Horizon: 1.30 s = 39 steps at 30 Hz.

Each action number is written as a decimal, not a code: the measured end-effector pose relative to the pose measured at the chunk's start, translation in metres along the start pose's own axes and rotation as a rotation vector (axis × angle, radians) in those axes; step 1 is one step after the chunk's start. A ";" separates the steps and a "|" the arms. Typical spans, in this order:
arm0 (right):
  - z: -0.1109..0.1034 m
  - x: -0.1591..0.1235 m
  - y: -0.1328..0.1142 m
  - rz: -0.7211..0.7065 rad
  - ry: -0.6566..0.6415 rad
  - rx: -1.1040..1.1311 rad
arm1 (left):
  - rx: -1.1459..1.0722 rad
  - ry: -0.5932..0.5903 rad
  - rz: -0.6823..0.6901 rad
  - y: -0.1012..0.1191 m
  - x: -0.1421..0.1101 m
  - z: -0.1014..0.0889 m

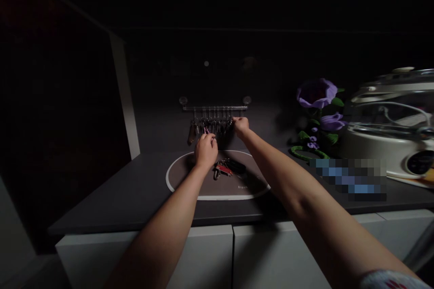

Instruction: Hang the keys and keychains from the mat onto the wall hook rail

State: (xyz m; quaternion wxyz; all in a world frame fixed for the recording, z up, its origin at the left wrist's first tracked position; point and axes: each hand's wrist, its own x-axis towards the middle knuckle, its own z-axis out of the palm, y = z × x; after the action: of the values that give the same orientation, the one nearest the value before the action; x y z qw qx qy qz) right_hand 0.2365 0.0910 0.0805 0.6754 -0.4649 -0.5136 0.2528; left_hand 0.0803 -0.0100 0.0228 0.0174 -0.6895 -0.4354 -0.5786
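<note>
A clear rail (215, 108) with a row of hooks is fixed to the dark back wall, and keys (220, 124) on rings hang from it. My right hand (241, 126) is closed in a pinch at the right end of the row; what its fingertips hold is too small to make out. Lower and further left, my left hand (206, 150) has its fingers curled by the hanging keys, close to a small purple piece (205, 131). Its grip is partly hidden. Below the hands, a red pocketknife-like item (224, 170) and a black item (238, 167) lie on a brown mat (183, 176).
The white-rimmed mat rests on a dark countertop (135, 198) above white cabinet fronts (210, 253). To the right stand purple knitted-looking flowers (320, 95) and a cream appliance with a clear cover (379, 144). A pale upright panel edge (125, 99) bounds the left.
</note>
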 end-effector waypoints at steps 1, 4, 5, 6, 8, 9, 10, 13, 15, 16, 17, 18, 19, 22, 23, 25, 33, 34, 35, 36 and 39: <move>0.000 -0.001 -0.001 0.002 0.023 -0.010 | 0.006 -0.001 -0.001 0.000 0.000 0.000; -0.001 -0.004 -0.003 0.004 0.067 -0.030 | 0.025 -0.007 -0.002 -0.001 0.000 0.000; -0.001 -0.005 -0.004 0.003 0.068 -0.035 | 0.032 -0.007 -0.003 -0.001 0.000 0.000; -0.001 -0.006 -0.004 0.001 0.065 -0.039 | 0.036 -0.007 -0.005 -0.001 0.000 0.000; -0.002 -0.007 -0.004 -0.004 0.056 -0.045 | 0.036 -0.010 -0.006 -0.002 0.000 0.001; -0.003 -0.008 -0.004 -0.008 0.051 -0.048 | 0.034 -0.012 -0.005 -0.002 0.000 0.001; -0.003 -0.008 -0.003 -0.012 0.046 -0.052 | 0.031 -0.015 -0.002 -0.003 -0.001 0.001; -0.005 -0.008 -0.001 -0.014 0.023 -0.063 | 0.024 -0.019 0.009 -0.003 -0.001 0.001; -0.006 -0.008 -0.001 -0.013 0.009 -0.069 | 0.016 -0.015 0.018 -0.004 -0.001 0.001; -0.007 -0.008 -0.001 -0.013 0.003 -0.070 | 0.011 -0.014 0.020 -0.004 -0.001 0.001; -0.008 -0.009 -0.001 -0.014 -0.002 -0.071 | 0.005 -0.015 0.024 -0.004 -0.001 0.001; -0.009 -0.009 -0.001 -0.015 -0.006 -0.073 | 0.000 -0.019 0.028 -0.004 -0.001 0.001; -0.010 -0.010 -0.001 -0.017 -0.009 -0.075 | -0.004 -0.023 0.033 -0.005 -0.001 0.001; -0.014 -0.014 -0.004 -0.021 -0.005 -0.090 | -0.014 -0.037 0.055 -0.006 -0.001 0.002; -0.015 -0.015 -0.006 -0.026 0.004 -0.100 | -0.020 -0.041 0.064 -0.007 -0.001 0.002; -0.017 -0.021 -0.010 -0.045 0.011 -0.116 | -0.035 -0.049 0.080 -0.008 -0.001 0.002; -0.021 -0.061 -0.028 -0.042 -0.131 0.062 | -0.063 -0.128 0.091 -0.010 -0.001 0.004; -0.022 -0.068 -0.029 -0.038 -0.146 0.085 | -0.061 -0.142 0.090 -0.010 -0.001 0.004; -0.023 -0.074 -0.028 -0.033 -0.158 0.100 | -0.060 -0.156 0.087 -0.011 -0.001 0.004; -0.024 -0.081 -0.028 -0.029 -0.167 0.109 | -0.060 -0.168 0.084 -0.012 -0.001 0.004; -0.028 -0.099 -0.022 -0.028 -0.187 0.114 | -0.066 -0.202 0.063 -0.013 -0.001 0.005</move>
State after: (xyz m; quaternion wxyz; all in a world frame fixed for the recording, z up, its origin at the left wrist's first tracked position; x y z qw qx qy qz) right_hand 0.2257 -0.0105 0.0538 0.6535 -0.3929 -0.5655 0.3143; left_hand 0.0756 0.0004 0.0142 -0.0311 -0.7579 -0.3938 -0.5192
